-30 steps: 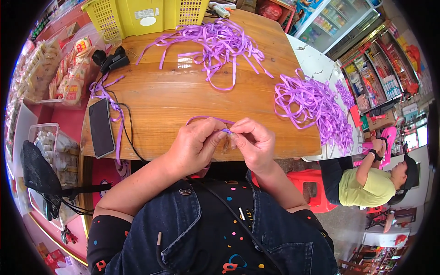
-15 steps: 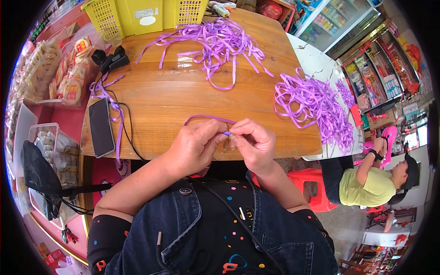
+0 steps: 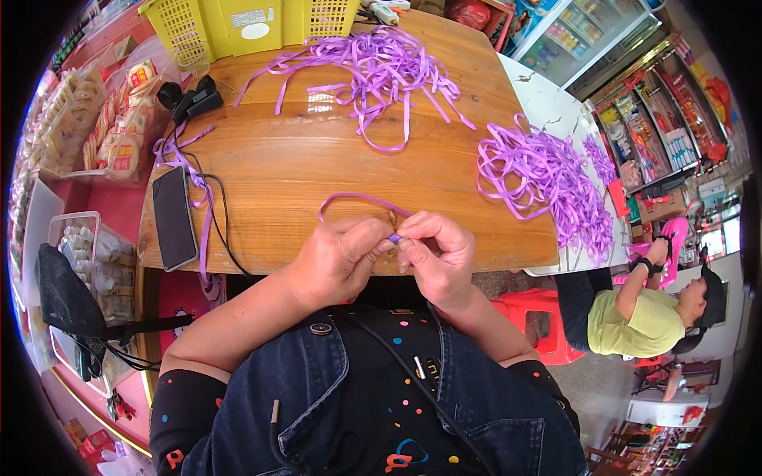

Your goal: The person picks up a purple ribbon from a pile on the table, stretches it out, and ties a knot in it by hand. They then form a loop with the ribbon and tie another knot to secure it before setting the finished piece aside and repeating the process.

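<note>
Both my hands meet at the near edge of the wooden table [image 3: 278, 166], pinching one purple ribbon [image 3: 355, 195] between them. My left hand [image 3: 340, 255] grips it with thumb and forefinger, and my right hand [image 3: 437, 255] pinches it from the other side. A small bit of purple shows between the fingertips; most of it is hidden. Beyond my knuckles the ribbon curves in a loop on the wood. A large heap of purple ribbons [image 3: 389, 71] lies at the far side, and a second heap [image 3: 556, 182] spreads at the right.
A black phone [image 3: 174, 218] lies at the table's left, beside a dark cable and a loose purple ribbon. A yellow basket [image 3: 246, 32] stands at the back. Packaged goods [image 3: 123, 131] fill shelving on the left. A person [image 3: 643, 309] sits at the right near a red stool [image 3: 540, 325].
My hands stay together at nearly the same place, with a small shift of the fingers on the ribbon. Its loop has lifted slightly. The seated person's hand has moved a little.
</note>
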Demonstrator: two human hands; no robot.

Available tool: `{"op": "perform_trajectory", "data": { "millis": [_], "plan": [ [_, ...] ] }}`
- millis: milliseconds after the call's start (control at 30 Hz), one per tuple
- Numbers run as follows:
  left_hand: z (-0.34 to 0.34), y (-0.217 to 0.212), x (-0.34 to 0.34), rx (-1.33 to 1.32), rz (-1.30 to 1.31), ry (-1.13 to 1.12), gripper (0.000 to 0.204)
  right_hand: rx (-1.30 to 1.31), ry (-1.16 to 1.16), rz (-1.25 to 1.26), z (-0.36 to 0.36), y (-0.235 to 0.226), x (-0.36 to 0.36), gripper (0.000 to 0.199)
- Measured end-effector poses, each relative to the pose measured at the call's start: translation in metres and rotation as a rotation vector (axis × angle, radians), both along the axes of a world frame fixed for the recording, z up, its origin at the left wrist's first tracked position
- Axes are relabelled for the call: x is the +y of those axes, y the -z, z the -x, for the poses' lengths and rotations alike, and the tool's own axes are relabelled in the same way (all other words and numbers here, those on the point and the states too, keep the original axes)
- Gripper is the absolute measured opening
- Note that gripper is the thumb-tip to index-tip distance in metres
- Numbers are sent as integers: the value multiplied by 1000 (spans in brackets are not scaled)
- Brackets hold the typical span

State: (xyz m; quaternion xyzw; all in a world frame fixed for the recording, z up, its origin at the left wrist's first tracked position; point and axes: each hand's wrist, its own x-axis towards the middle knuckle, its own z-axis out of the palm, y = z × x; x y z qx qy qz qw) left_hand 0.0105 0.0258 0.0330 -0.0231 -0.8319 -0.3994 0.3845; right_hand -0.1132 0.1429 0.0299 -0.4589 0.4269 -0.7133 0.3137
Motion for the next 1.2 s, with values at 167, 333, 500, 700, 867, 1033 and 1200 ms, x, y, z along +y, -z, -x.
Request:
{"op": "perform_trajectory", "data": {
  "millis": [167, 333, 500, 700, 867, 1033, 1200],
  "plan": [
    [-1, 0, 6, -97, -23, -42, 9, -76, 7, 16, -3, -1, -1, 8],
    [-1, 0, 5, -84, -33, -34, 9, -73, -24, 33, -1, -2, -1, 10],
    [-3, -4, -2, -66, 37, -15, 8, 162, 19, -11, 4, -6, 2, 8],
    [-8, -11, -3, -137, 133, 18, 12, 460, 71, 13, 9, -10, 7, 9],
    [-11, -5, -1, -120, 102, 70, 12, 492, 85, -2, 3, -16, 12, 11],
    [-12, -5, 2, -92, 93, 93, 12, 473, 119, -32, -2, -19, 16, 12],
    [-13, -5, 7, -93, 43, 101, 11, 471, 103, -22, -4, -20, 18, 13]
  ]
}}
